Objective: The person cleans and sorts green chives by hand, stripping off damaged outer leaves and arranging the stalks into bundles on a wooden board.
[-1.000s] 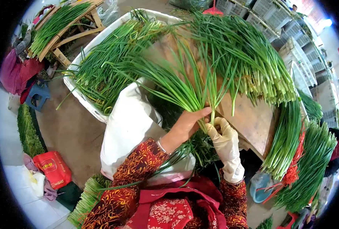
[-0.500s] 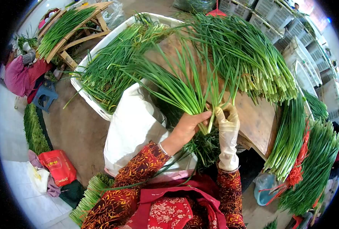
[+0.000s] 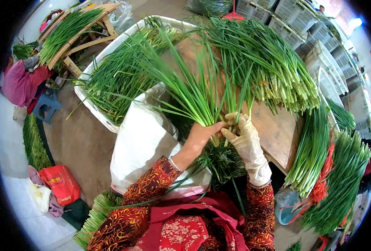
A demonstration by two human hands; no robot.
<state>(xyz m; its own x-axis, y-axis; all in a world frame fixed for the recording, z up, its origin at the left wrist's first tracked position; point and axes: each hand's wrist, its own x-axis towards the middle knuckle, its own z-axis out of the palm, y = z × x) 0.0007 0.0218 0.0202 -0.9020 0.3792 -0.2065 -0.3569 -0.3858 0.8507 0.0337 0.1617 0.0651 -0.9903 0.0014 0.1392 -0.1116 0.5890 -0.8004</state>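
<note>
A left hand (image 3: 199, 140), bare, is gripping a fanned bunch (image 3: 194, 96) of long greens near its pale base, the thumb pressing across the stems and the leaves spreading up and away. Just beside it, a right hand (image 3: 249, 146) in a thin, pale glove is curling its fingers narrowly about a few stalks (image 3: 232, 100), which are standing upright next to the bunch. Both hands are working above dark, loose greenery (image 3: 223, 161), in front of a wooden board (image 3: 277, 129). A large pile (image 3: 269, 62) of greens is lying over the board's far right part, its pale ends pointing toward the right. To the left, a white tub (image 3: 81, 93) is holding tangled greens (image 3: 118, 85), and a white sack (image 3: 141, 146) is slumping between the tub and the person's patterned sleeve (image 3: 148, 184). At right, red ties (image 3: 320, 190) are hanging beside more bundles (image 3: 309, 154), above a blue basin (image 3: 288, 209). Farther left, a person in pink (image 3: 20, 83) is sitting near a blue stool (image 3: 46, 105), while a red bag (image 3: 61, 184) is lying on the floor.
</note>
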